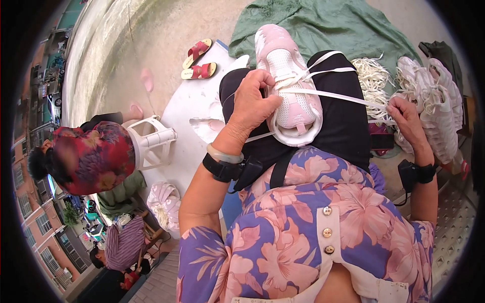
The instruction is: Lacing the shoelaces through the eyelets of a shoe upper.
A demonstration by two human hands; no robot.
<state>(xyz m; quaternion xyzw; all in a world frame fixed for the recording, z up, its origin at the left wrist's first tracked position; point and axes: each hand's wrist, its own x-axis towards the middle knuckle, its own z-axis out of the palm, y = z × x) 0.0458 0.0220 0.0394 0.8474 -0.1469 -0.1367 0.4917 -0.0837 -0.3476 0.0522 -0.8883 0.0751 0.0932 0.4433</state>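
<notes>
A pink and white sneaker (pixel 295 112) rests on my lap between my black-trousered thighs, its toe pointing away from me. My left hand (pixel 253 98) is at the sneaker's left edge, thumb and fingers closed on the lacing by the eyelets. Off to the right, my right hand (pixel 405 117) pinches the end of a flat white shoelace (pixel 341 96), which runs taut from the sneaker. Another stretch of lace loops over my right thigh. Part of the lace also hangs below my left wrist.
A heap of white laces (pixel 371 81) lies right of my knee, beside several white sneakers (pixel 437 101). Green cloth (pixel 323 30) spreads ahead. Red slippers (pixel 199 70) sit front left. A person in a floral top (pixel 96 156) is by a white stool (pixel 151 141); pale shoes (pixel 164 204) lie nearby.
</notes>
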